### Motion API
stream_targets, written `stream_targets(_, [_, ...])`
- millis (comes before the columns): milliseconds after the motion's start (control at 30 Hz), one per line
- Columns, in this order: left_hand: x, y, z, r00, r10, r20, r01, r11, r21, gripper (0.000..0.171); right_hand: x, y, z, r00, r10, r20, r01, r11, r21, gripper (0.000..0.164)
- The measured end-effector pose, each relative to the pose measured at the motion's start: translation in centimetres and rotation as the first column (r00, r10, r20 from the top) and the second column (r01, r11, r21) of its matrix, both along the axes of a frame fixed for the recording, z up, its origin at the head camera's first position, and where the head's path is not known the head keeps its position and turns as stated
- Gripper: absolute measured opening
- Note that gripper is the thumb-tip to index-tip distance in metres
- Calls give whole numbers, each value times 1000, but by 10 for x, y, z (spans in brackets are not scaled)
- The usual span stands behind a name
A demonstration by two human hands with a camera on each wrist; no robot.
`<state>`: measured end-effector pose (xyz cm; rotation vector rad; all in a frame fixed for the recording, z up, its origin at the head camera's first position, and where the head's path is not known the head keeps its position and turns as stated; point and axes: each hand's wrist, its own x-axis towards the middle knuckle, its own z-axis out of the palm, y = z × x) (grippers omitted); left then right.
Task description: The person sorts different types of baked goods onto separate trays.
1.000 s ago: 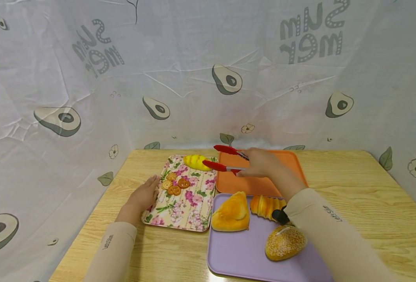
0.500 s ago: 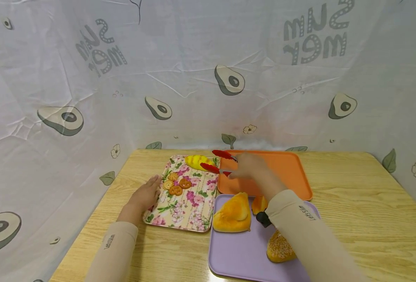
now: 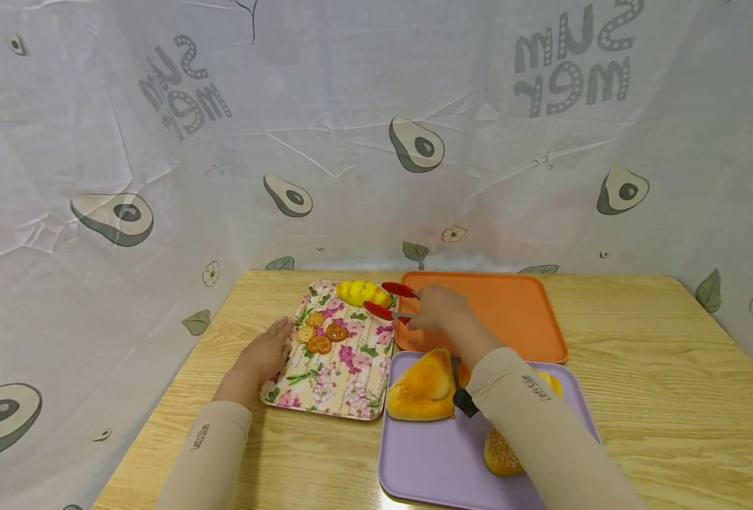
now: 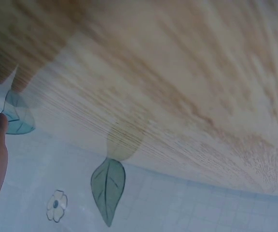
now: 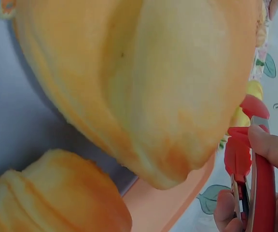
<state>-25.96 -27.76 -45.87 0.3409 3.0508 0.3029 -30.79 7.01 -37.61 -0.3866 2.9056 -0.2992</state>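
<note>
My right hand (image 3: 443, 308) grips a pair of red-tipped tongs (image 3: 379, 312) over the corner where the floral tray (image 3: 312, 400) meets the orange tray. The tongs' two tips stand apart around the right end of a yellow striped bread roll (image 3: 360, 292), which lies at the back of the floral tray. In the right wrist view, thumb and fingers curl round the red handle of the tongs (image 5: 264, 193). At the floral tray's left edge, my left hand (image 3: 264, 354) rests with extended fingers. Several cookies, among them a pretzel-shaped one (image 3: 319, 345), lie on that tray.
The orange tray (image 3: 510, 312) lies at the back. In front of it, a lilac tray (image 3: 427, 467) holds a triangular bread (image 3: 422, 389), a seeded bun (image 3: 502, 453) and a ridged roll (image 5: 57, 193), partly hidden by my right arm. A printed curtain (image 3: 350, 106) hangs behind the table (image 3: 657, 340).
My right hand has moved left with the tongs. Their tips have come down by the yellow bread roll and closer together. My left hand has stayed at the tray edge.
</note>
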Motion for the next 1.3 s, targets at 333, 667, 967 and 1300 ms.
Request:
stream_targets(333, [-1,-1,-2,1000,5,19,-6,1000,6,56,7,-5,-1,1000,-1,-12,2,999,43,49])
stream_targets(667, [-1,-1,-4,1000,-5,7,5,1000,1,56,12,-2,0,999,-13,-34,15,999,44,57])
stream_targets(967, [1,-2,0,1000,-17,-2,17,1000,-5,55,15,14,14,998,-11,-67,10,1000,-22,59])
stream_targets(1300, [-1,-3,-1,1000,-11,3,11,1000,-5,55,20,44,27,998,33,-60,-38,996,-76,63])
